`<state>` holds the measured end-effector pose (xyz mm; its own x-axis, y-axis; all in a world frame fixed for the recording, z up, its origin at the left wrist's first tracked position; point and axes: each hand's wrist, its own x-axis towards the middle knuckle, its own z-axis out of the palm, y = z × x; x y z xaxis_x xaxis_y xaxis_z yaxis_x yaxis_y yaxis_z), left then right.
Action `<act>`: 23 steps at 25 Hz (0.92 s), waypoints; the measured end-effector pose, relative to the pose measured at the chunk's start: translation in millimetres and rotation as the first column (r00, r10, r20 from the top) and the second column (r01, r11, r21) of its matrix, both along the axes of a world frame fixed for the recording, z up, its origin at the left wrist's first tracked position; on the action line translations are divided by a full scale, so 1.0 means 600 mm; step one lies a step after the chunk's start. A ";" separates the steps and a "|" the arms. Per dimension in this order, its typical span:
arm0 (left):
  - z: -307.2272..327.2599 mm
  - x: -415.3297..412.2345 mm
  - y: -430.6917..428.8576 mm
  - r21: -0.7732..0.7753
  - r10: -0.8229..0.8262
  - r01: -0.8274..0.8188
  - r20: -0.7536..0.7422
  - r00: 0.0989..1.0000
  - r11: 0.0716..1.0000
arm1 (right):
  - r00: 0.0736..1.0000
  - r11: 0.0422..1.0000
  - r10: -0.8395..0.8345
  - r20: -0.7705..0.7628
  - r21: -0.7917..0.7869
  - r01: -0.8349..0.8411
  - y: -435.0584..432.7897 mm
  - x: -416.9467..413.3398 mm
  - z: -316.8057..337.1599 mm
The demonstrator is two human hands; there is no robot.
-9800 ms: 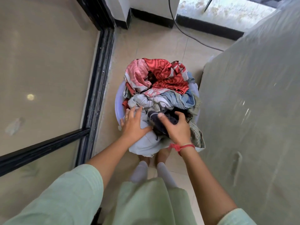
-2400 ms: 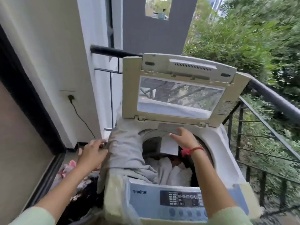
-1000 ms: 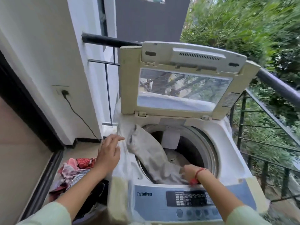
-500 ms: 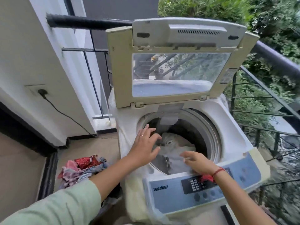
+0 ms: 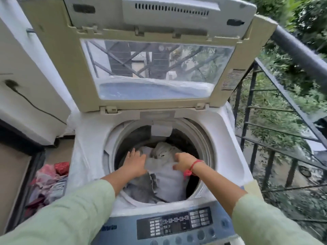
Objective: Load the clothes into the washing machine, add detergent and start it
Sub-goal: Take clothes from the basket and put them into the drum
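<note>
The top-loading washing machine (image 5: 228, 138) stands with its lid (image 5: 58, 55) raised. Grey and white clothes (image 5: 168, 183) lie inside the drum. Both my hands reach down into the drum opening. My left hand (image 5: 134, 163) presses on the clothes with its fingers spread and straight. To its right, my right hand (image 5: 184, 161), with a red thread round the wrist, curls its fingers on a pale grey garment (image 5: 162, 152). More clothes, red, pink and blue, lie heaped in the basket (image 5: 49, 179) on the floor to the machine's left.
The blue control panel (image 5: 177, 224) runs along the machine's near edge. A dark balcony railing (image 5: 300, 53) stands close on the right, with greenery behind it. On the left, a black power cord (image 5: 30, 101) hangs down a white wall.
My head has come closer over the drum. Both hands have gone deeper into it, and the grey garment that hung over the rim now lies inside.
</note>
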<state>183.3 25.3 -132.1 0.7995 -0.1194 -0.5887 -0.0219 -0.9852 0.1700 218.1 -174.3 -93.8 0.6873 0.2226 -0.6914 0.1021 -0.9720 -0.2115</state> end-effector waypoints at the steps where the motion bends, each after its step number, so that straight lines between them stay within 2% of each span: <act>1: -0.025 0.010 -0.006 0.008 0.038 -0.038 -0.049 0.998 0.999 | 1.000 0.999 -0.010 -0.024 -0.046 0.009 0.004 0.022 -0.033; 4: -0.161 0.055 -0.022 0.018 0.161 -0.160 -0.139 0.977 0.987 | 0.986 0.973 -0.122 -0.116 -0.209 0.096 0.013 0.069 -0.146; 6: -0.236 0.072 -0.034 0.044 0.189 -0.185 -0.156 0.969 0.982 | 0.978 0.961 -0.099 -0.181 -0.273 0.046 0.013 0.073 -0.200; 9: -0.236 0.069 -0.074 0.069 0.265 -0.256 -0.257 0.929 0.964 | 0.981 0.958 0.017 -0.194 -0.278 -0.071 0.013 0.062 -0.285; 13: -0.308 0.061 -0.093 0.106 0.366 -0.352 -0.356 0.860 0.930 | 0.971 0.954 0.082 -0.225 -0.264 -0.142 0.013 0.055 -0.380; 15: -0.346 0.045 -0.086 0.111 0.377 -0.364 -0.400 0.836 0.925 | 0.980 0.968 0.028 -0.197 -0.238 -0.076 0.011 0.054 -0.416; 20: -0.410 0.010 -0.067 0.145 0.272 -0.230 -0.471 0.839 0.962 | 0.979 0.969 -0.010 -0.206 -0.245 -0.042 0.005 0.032 -0.484; 23: -0.410 0.026 -0.066 0.125 0.241 -0.206 -0.486 0.840 0.971 | 0.984 0.968 -0.039 -0.172 -0.250 -0.005 0.000 0.030 -0.501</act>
